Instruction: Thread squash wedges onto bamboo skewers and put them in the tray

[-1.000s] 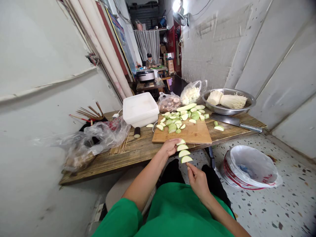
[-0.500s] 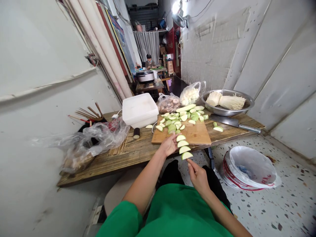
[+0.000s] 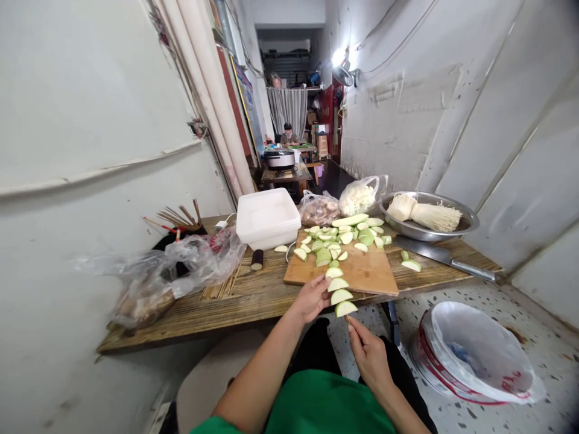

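Four pale half-moon vegetable slices with green rims (image 3: 341,296) are spaced along a thin wooden skewer (image 3: 347,319), held in front of the person by the near edge of a tan rectangular wooden cutting board (image 3: 377,276). The right hand (image 3: 368,355) pinches the skewer's lower end between thumb and fingers. The left hand (image 3: 313,299) has its fingers partly curled against the upper slices; whether it grips them cannot be told. A heap of cut green-and-white pieces (image 3: 322,258) lies on the board, which rests on a brown wood-grain tabletop (image 3: 244,301). Right of the board lies a broad-bladed metal knife (image 3: 425,249), near a round steel bowl (image 3: 473,224) holding white bundled long-stemmed mushrooms (image 3: 436,217). To the left stand a white rectangular plastic tub (image 3: 268,234) and, just before it, a short dark-skinned vegetable piece (image 3: 257,259).
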The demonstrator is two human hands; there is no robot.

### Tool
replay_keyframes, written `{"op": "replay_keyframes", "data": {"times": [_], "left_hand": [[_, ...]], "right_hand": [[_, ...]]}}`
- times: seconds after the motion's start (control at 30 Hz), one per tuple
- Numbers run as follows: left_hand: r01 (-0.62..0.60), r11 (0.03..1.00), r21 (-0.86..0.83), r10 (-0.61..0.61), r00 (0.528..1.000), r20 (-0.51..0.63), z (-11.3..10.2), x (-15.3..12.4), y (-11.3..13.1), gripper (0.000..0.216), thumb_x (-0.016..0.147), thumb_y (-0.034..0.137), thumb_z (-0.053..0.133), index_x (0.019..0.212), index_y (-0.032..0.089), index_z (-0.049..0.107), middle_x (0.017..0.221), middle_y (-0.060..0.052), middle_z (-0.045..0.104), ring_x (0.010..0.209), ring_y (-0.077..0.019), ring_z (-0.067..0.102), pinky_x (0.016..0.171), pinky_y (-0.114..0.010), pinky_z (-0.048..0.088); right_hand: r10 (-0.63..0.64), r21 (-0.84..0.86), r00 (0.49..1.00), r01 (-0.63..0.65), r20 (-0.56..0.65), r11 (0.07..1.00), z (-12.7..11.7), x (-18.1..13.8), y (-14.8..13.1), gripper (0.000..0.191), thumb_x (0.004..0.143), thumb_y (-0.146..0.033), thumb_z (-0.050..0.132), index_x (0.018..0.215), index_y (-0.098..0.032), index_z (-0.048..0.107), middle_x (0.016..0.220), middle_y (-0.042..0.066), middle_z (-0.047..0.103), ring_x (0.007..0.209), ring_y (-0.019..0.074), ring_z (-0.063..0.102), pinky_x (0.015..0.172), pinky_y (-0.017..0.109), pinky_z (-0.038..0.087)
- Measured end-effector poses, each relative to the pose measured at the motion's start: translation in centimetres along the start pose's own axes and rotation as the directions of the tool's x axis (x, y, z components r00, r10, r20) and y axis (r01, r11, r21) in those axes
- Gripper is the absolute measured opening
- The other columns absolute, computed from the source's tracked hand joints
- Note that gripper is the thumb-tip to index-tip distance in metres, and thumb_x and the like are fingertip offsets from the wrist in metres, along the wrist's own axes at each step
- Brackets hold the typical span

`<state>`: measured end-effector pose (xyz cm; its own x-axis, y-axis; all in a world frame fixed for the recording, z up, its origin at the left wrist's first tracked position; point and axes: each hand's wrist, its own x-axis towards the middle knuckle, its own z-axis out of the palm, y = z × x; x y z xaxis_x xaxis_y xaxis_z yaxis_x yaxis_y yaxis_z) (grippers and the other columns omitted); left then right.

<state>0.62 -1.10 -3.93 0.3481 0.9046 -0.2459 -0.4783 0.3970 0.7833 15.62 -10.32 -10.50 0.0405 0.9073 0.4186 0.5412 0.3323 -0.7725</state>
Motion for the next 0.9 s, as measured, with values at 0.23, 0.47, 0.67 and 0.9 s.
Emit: {"op": "replay_keyframes", "data": {"times": [0.23, 0.47, 0.67, 0.9], "left_hand": [[-0.15, 0.988, -0.038, 0.15, 0.989, -0.003, 0.5, -1.5, 1.3, 0.033, 0.074, 0.028, 0.066, 0.102, 0.012, 0.06, 0.092, -0.011, 0.066, 0.078, -0.018, 0.063, 0.074, -0.035, 0.051], [-0.249, 0.964, -0.096, 0.244, 0.968, -0.062, 1.3, -1.9, 2.0, 0.033, 0.071, 0.031, 0.068, 0.095, 0.01, 0.063, 0.088, -0.009, 0.067, 0.077, -0.016, 0.063, 0.074, -0.03, 0.05], [-0.266, 0.956, -0.124, 0.23, 0.942, -0.244, -1.4, -1.6, 3.8, 0.032, 0.067, 0.03, 0.071, 0.09, 0.01, 0.062, 0.085, -0.009, 0.068, 0.074, -0.0164, 0.063, 0.073, -0.031, 0.051], [-0.416, 0.909, -0.004, 0.414, 0.906, -0.09, -2.4, -3.2, 5.3, 0.053, 0.067, 0.025, 0.071, 0.117, 0.016, 0.053, 0.11, -0.012, 0.063, 0.1, -0.0224, 0.059, 0.088, -0.035, 0.045]], "right_hand": [[-0.028, 0.004, 1.0, 0.028, -0.013, 1.0, 0.9, 1.0, 0.3, 0.031, 0.086, -0.03, 0.047, 0.104, -0.017, 0.068, 0.1, 0.008, 0.07, 0.087, 0.0204, 0.068, 0.077, 0.029, 0.055], [0.023, 0.034, 0.999, -0.024, 0.041, 0.999, 1.2, 0.9, -1.2, 0.033, 0.088, -0.037, 0.044, 0.106, -0.02, 0.066, 0.07, 0.003, 0.07, 0.061, 0.0159, 0.066, 0.058, 0.023, 0.055], [-0.044, -0.009, 0.984, 0.046, 0.172, 0.999, 0.6, 1.1, -1.9, 0.032, 0.088, -0.038, 0.044, 0.102, -0.018, 0.065, 0.069, 0.004, 0.068, 0.059, 0.0147, 0.065, 0.059, 0.022, 0.054], [-0.228, -0.034, 0.951, 0.24, 0.208, 0.97, 1.1, 4.9, -3.0, 0.027, 0.088, -0.032, 0.045, 0.102, -0.018, 0.064, 0.093, 0.008, 0.071, 0.079, 0.0178, 0.069, 0.07, 0.023, 0.055]]}}
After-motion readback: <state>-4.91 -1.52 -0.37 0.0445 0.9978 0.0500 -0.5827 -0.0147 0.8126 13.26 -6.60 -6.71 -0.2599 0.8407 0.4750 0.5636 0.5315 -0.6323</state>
